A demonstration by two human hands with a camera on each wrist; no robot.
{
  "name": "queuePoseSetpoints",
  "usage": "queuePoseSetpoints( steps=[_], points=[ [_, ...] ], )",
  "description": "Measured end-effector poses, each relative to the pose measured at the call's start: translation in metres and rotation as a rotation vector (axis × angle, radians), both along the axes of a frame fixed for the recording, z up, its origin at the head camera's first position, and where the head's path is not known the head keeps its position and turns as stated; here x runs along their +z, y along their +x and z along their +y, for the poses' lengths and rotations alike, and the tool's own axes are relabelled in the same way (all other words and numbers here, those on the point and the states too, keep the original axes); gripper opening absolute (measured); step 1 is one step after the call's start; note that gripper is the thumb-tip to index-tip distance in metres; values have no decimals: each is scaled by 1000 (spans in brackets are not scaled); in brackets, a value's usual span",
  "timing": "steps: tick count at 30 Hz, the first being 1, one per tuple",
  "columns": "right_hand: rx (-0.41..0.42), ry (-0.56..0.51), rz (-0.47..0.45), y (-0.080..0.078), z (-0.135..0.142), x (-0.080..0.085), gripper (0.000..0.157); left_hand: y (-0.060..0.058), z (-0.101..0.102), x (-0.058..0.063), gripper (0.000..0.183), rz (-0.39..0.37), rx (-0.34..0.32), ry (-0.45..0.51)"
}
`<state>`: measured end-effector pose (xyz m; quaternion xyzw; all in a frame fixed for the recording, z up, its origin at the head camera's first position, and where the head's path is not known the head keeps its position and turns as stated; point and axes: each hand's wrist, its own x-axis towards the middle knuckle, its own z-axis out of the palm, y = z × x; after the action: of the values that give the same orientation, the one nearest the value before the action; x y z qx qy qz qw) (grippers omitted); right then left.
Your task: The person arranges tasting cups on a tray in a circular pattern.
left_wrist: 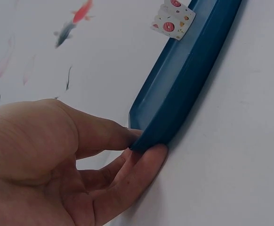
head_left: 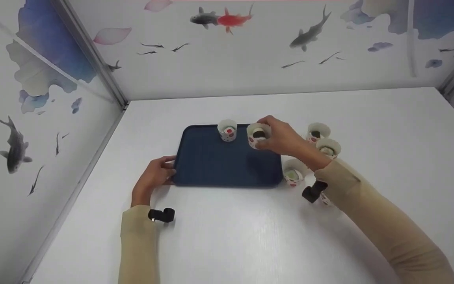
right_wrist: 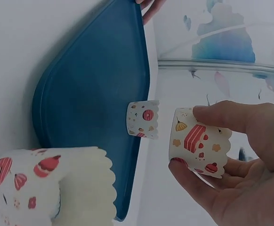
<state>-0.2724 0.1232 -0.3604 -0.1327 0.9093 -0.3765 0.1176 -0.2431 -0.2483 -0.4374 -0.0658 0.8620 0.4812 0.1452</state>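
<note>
My left hand [head_left: 154, 173] pinches the left edge of a dark blue tray [head_left: 219, 163], thumb at the rim and fingers underneath in the left wrist view. My right hand [head_left: 286, 138] holds a scallop-edged paper cup [right_wrist: 198, 146] printed with cakes and sweets, thumb and fingers around its sides. In the head view this cup is over the tray's back right part, with a dark and white piece inside it. Another printed paper cup [head_left: 227, 135], with a red and white piece inside, stands on the tray near its back edge.
Right of the tray stand several more paper cups: one at the back [head_left: 318, 130], one just in front of it [head_left: 330, 146], and one by the tray's front right corner [head_left: 293, 178]. Another cup is mostly hidden under the right wrist. Fish-patterned walls [head_left: 227, 63] bound the white table [head_left: 227, 236].
</note>
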Motion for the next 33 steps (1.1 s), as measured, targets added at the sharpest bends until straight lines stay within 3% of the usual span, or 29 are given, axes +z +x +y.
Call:
queuePoseSetpoints(
  steps=[18,25,33],
  points=[
    [19,59,47,-21,-32,-20,59,-3,1,0,55,-12,-9,-8],
    [-25,111,51,-33,-45,-29,59,-2,1,1,55,-14,-3,-2],
    [-54,92,13,-35,-55,-38,58,-2,1,2,55,-21,8,0]
  ],
)
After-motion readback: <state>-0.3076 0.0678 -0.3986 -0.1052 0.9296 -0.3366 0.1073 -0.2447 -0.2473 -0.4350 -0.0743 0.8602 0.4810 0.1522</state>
